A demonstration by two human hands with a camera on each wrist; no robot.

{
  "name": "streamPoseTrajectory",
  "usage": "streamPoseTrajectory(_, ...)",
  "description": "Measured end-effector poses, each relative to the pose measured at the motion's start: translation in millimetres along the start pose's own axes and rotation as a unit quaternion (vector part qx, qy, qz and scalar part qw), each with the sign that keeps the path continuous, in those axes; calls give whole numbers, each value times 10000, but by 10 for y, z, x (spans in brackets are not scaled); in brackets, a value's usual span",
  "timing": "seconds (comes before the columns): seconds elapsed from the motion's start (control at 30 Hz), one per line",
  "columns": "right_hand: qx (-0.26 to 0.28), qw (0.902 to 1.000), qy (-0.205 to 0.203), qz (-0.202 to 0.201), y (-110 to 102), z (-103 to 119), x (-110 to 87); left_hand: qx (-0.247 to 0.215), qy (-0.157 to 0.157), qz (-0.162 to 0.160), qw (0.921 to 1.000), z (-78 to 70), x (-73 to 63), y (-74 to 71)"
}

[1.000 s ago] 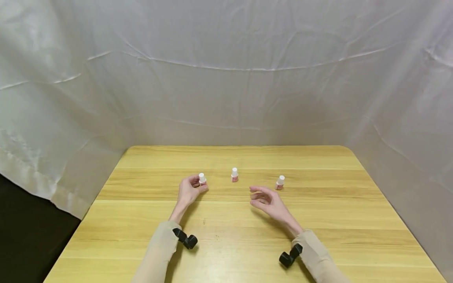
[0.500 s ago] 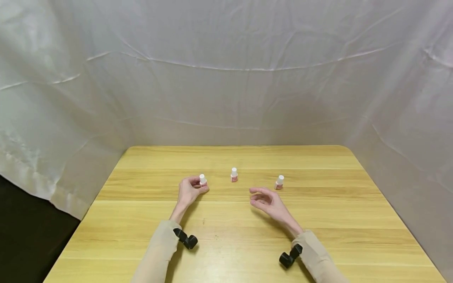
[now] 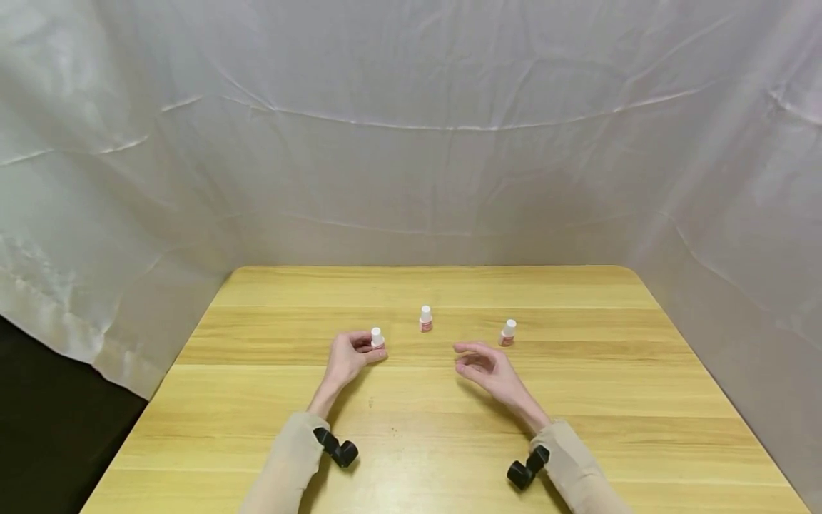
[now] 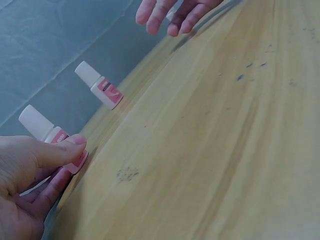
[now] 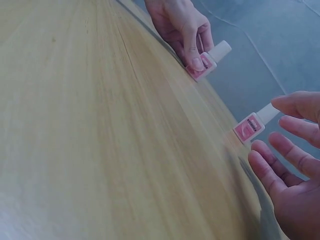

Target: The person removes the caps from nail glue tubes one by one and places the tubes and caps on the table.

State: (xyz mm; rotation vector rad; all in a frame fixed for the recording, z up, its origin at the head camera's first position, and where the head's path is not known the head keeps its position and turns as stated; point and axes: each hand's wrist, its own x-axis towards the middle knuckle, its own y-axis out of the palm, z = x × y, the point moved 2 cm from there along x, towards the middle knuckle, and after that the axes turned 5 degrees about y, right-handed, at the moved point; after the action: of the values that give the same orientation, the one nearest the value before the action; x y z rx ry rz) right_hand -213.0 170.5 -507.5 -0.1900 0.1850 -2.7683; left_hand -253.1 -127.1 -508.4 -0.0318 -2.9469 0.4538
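My left hand (image 3: 349,359) pinches a small white bottle (image 3: 377,335) with a pink label between thumb and fingers. In the left wrist view the thumb lies across the label of this bottle (image 4: 36,122), which stands upright at the table surface. A matching bottle (image 3: 426,319) stands by itself farther back, to the right of the held one. The third such bottle (image 3: 508,333) is on the right, just beyond my right hand (image 3: 493,373). That hand hovers over the wood with fingers loosely bent and nothing between them, as the right wrist view also shows.
The wood-grain table (image 3: 411,442) reaches back to a pale hanging sheet (image 3: 437,178) that also closes off both sides. Black wrist cameras (image 3: 337,448) sit on both sleeves. Small dark marks (image 4: 127,174) dot the tabletop.
My left hand has drawn the pinched bottle a little to the right and nearer to me. The right hand and the other two bottles stay where they were.
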Motion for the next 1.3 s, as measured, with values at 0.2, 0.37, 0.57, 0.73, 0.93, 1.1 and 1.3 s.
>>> streamPoseTrajectory(0.2, -2, 10000, -31, -48, 4, -7, -1, -183, 116, 211, 9995, -24, -50, 75)
streamPoseTrajectory(0.37, -65, 9999, -33, -99, 11, -3, -3, -348, 282, 584, 9973, -42, -94, 153)
streamPoseTrajectory(0.57, 26, 9998, 108, -172, 31, 3, 0, -433, 272, 926, 9944, -65, -131, 260)
streamPoseTrajectory(0.73, 51, 9996, 210, -192, 43, 13, 3, -344, 359, 1040, 9933, -95, -158, 320)
streamPoseTrajectory(0.93, -43, 9993, 280, -263, 51, 1, 13, -375, 363, 1307, 9900, -131, -189, 410)
streamPoseTrajectory(1.1, 34, 9994, 225, -265, 64, -7, 19, -384, 486, 1453, 9874, -147, -199, 475)
streamPoseTrajectory(1.3, 113, 9993, 159, -323, 77, -12, 26, -338, 541, 1477, 9870, -146, -213, 524)
